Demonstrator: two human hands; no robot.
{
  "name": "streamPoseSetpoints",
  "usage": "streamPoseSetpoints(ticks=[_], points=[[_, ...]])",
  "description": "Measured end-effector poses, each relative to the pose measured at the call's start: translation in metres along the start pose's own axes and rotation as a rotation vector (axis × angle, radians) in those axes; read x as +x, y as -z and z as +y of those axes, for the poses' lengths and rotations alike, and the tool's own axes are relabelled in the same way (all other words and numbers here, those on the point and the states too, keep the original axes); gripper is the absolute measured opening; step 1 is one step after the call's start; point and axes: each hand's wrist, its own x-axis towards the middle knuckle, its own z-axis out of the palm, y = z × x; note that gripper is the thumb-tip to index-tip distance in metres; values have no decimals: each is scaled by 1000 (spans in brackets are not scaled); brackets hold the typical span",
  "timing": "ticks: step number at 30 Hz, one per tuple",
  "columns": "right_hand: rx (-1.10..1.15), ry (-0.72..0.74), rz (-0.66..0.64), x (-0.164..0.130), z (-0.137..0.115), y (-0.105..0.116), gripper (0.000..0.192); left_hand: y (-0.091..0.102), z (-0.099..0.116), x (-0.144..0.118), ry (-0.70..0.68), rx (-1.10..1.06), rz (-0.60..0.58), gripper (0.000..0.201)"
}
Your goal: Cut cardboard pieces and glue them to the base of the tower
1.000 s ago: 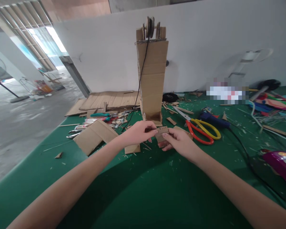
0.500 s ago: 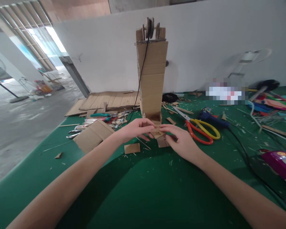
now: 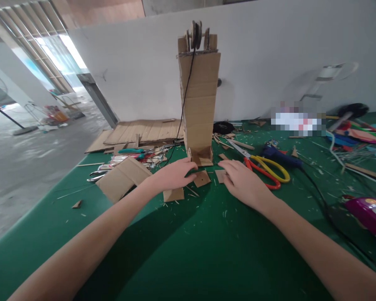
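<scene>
A small square cardboard piece with a hole (image 3: 202,179) lies on the green table in front of the cardboard tower (image 3: 201,100). My left hand (image 3: 177,173) hovers at its left edge, thumb and fingers apart. To the right, my right hand (image 3: 242,182) is open, its thumb overlapping the edge of another small cardboard piece (image 3: 219,176); whether they touch is unclear. The tower has an open box base (image 3: 202,160) and a pulley wheel (image 3: 196,35) on top, with a black cord (image 3: 185,94) hanging down. A cardboard rectangle (image 3: 174,195) lies below my left wrist.
Scissors with red and yellow handles (image 3: 271,167) and a blue glue gun (image 3: 280,155) lie right of my right hand. On the left are a larger cardboard piece (image 3: 119,177) and green-handled pliers (image 3: 131,151). A magenta device (image 3: 366,213) sits at far right.
My hands have moved apart. The holed cardboard piece, earlier between my fingers, now lies on the table. The other small piece has shifted right and away from me.
</scene>
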Motion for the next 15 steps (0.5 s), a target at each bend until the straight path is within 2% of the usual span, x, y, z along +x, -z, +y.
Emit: streamPoseSetpoints(ticks=[5, 8, 12, 15], points=[[197, -197, 101, 0, -5, 5, 31, 19, -7, -12, -70, 134, -218, 19], [319, -267, 148, 1, -4, 5, 26, 19, -8, -12, -79, 167, -235, 9], [371, -278, 183, 2, -2, 4, 23, 18, -4, -10, -126, 141, -246, 12], [372, -249, 235, 2, -5, 4, 22, 23, 0, -10, -114, 27, -238, 14]])
